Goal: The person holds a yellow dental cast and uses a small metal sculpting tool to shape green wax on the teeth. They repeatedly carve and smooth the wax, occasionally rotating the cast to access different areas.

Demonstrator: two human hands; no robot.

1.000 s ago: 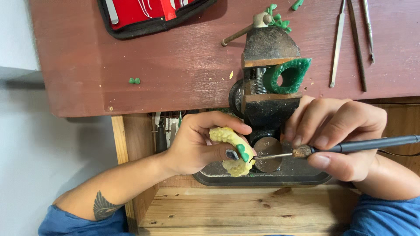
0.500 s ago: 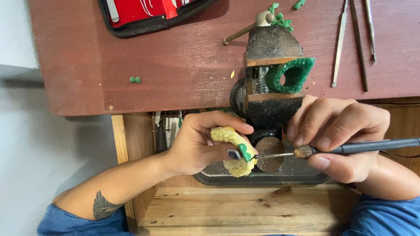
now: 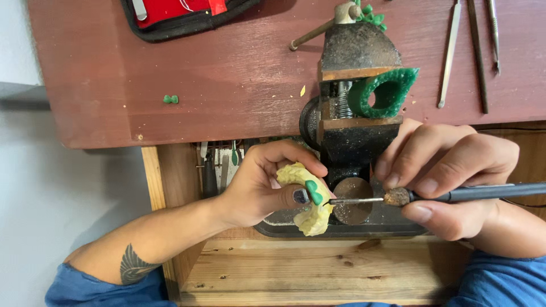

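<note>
Nearest the viewer, two forearms in blue sleeves reach in over a pale wooden ledge [image 3: 318,273]. The left hand [image 3: 259,185] is clenched around a yellow, arch-shaped dental cast [image 3: 310,199], thumb pressed on its front; a small piece of green wax [image 3: 313,192] sits on the cast just beside the thumbnail. The right hand [image 3: 449,170] has its grip closed, pen-fashion, on a slim black hand tool [image 3: 483,193], whose thin metal tip points left and meets the green wax on the cast. Just behind the cast and the tool tip stands a dark, worn bench vise [image 3: 355,131], its base on a black tray-like plate. A green wax ring [image 3: 387,92] sits at the right side of the vise, level with its screw. Beyond lies the reddish-brown worktop [image 3: 227,79]. On it, to the left, is a tiny green wax bit [image 3: 170,99]; at the far left edge, a red and black tool case [image 3: 182,14]; at the far right, several long metal instruments [image 3: 452,51] lie side by side.
</note>
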